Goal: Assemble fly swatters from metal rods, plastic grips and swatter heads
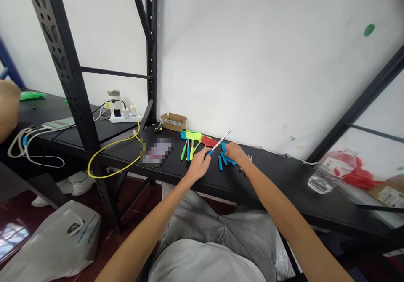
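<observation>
The right hand [234, 152] hides most of what lies under it: its fingers bend down over a flat blue piece [224, 147], and I cannot tell whether they pinch it or only touch it. The left hand [199, 164] is clamped on the blue-handled rod [220, 142], whose grip is partly covered and whose silver shaft slants up to the right above the counter [279, 170]. Small metal bits beside the right wrist are too tiny to name, a pixelated patch [158, 151] masks something left of the hands, and another person's arm [8, 109] is cut off by the left border.

The loose blue handles [220, 163] lie between the hands, near the counter's front edge; the white wall [252, 84] closes off the back. Rightward, dark counter runs on to a clear plastic container [322, 179] (its contents are hard to make out), near a red bag [362, 176].

Behind the pixelated patch stands an open cardboard box [173, 122], its inside mostly out of sight, next to the yellow-green heads [194, 136] and a red head [209, 142].
</observation>
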A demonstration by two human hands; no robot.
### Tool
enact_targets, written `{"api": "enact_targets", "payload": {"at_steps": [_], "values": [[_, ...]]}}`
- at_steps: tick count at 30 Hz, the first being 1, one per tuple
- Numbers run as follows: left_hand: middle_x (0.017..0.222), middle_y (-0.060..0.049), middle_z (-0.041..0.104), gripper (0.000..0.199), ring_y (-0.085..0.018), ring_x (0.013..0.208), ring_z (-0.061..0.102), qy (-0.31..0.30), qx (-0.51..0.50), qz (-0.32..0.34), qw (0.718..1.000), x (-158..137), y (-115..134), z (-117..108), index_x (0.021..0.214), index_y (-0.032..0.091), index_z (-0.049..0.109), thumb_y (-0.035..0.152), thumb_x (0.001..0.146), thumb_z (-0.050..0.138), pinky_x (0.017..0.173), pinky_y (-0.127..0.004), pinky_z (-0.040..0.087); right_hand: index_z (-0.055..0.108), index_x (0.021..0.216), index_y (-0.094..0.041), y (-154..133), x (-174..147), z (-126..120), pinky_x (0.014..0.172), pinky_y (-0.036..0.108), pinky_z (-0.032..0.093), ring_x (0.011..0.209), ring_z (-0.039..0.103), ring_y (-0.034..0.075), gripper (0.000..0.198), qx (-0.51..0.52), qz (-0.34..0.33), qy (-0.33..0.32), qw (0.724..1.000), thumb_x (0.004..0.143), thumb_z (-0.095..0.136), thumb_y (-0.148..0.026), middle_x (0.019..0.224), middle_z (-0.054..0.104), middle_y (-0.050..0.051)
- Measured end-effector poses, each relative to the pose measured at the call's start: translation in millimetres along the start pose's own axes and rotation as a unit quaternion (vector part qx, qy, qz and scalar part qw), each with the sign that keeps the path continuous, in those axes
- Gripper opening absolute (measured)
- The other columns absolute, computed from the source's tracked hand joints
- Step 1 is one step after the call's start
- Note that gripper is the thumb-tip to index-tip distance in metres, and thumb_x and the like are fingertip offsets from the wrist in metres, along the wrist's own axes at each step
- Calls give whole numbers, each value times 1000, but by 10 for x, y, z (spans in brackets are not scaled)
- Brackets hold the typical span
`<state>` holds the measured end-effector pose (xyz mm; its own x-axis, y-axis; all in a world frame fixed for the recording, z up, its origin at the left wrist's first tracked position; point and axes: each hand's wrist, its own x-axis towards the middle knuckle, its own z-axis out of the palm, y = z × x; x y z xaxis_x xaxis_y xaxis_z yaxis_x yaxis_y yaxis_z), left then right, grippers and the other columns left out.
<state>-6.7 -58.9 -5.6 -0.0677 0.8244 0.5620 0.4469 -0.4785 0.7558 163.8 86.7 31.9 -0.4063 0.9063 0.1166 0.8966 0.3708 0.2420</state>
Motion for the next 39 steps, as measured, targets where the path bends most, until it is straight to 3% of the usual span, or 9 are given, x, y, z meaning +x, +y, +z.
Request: {"api": "enact_targets", "payload": {"at_steps": [7,12,17,22,24,25,29,31,39], "values": [[75,1,59,29,-15,68,53,2,-2,-1,1000,-4,10,-5,110,18,63,21,90,42,65,-25,37,62,122,-13,-16,37,-41,82,36,52,109,64,32,38,24,32,-42,998,84,61,-14,118,65,20],[74,1,59,31,-14,67,52,1,-2,-4,1000,-2,18,-9,112,18,64,21,91,41,63,-25,37,68,112,-14,55,15,-111,82,36,50,106,65,32,29,22,31,1,999,85,58,-15,115,66,21],[75,1,59,30,-14,67,53,5,-6,7,1000,2,-20,11,110,18,64,21,90,42,63,-25,37,69,105,-11,215,-44,-161,75,33,50,99,67,31,25,68,100,92,988,85,54,-17,104,69,21],[76,0,60,31,-14,67,53,8,-4,7,1000,0,-36,17,112,18,64,22,92,41,64,-25,37,68,93,-12,296,-104,-156,81,37,51,102,67,34,17,155,110,79,979,82,61,-21,101,70,22],[79,0,61,32,-14,68,53,6,0,9,1000,-2,-31,14,114,18,63,22,92,41,65,-25,38,65,97,-12,316,-135,-208,84,39,53,101,68,33,19,274,138,129,943,86,58,-27,103,70,21],[80,-1,62,32,-14,69,54,5,2,11,1000,-1,-29,13,114,18,64,22,92,41,66,-25,39,63,101,-13,316,-154,-252,85,38,54,101,69,31,22,364,146,160,906,89,54,-30,106,70,20],[86,-2,65,32,-16,76,57,10,14,20,1000,7,-27,13,113,17,64,20,90,42,72,-26,40,53,111,-21,191,-249,-487,88,33,57,109,69,22,27,712,86,193,670,98,39,-40,127,66,12],[85,-2,65,32,-16,77,57,12,19,19,1000,13,-32,15,112,17,65,19,89,42,72,-26,40,53,109,-24,62,-287,-574,91,32,57,117,65,20,28,779,48,177,599,99,38,-45,133,63,10],[80,0,63,33,-15,73,56,7,17,21,1000,4,-39,30,114,18,63,19,90,41,68,-25,40,59,108,-27,-273,-260,-549,95,33,56,126,58,18,34,831,23,180,527,99,38,-52,135,62,5]]}}
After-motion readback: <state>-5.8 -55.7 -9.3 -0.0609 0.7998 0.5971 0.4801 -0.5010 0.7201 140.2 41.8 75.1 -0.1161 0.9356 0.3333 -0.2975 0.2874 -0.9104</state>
